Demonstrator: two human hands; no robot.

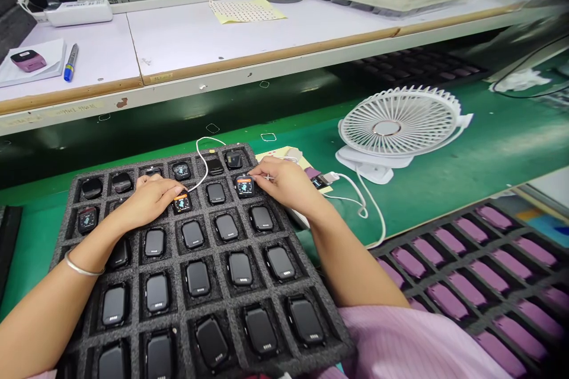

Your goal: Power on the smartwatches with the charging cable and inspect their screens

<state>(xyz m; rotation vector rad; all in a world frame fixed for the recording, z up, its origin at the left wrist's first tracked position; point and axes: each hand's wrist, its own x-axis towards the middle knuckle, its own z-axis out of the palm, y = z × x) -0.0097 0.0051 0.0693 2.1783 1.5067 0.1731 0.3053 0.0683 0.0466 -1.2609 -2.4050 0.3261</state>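
A black foam tray lies in front of me on the green mat, its cells filled with several small black watch bodies. My left hand rests on the tray, fingers curled onto a lit watch body. My right hand pinches the end of a white cable beside another lit watch body. Several watches in the top rows show lit screens; the lower rows are dark.
A white desk fan stands to the right with its cord trailing toward me. A second foam tray holds purple pieces at the right. A raised white shelf carries a blue marker, paper and clear trays.
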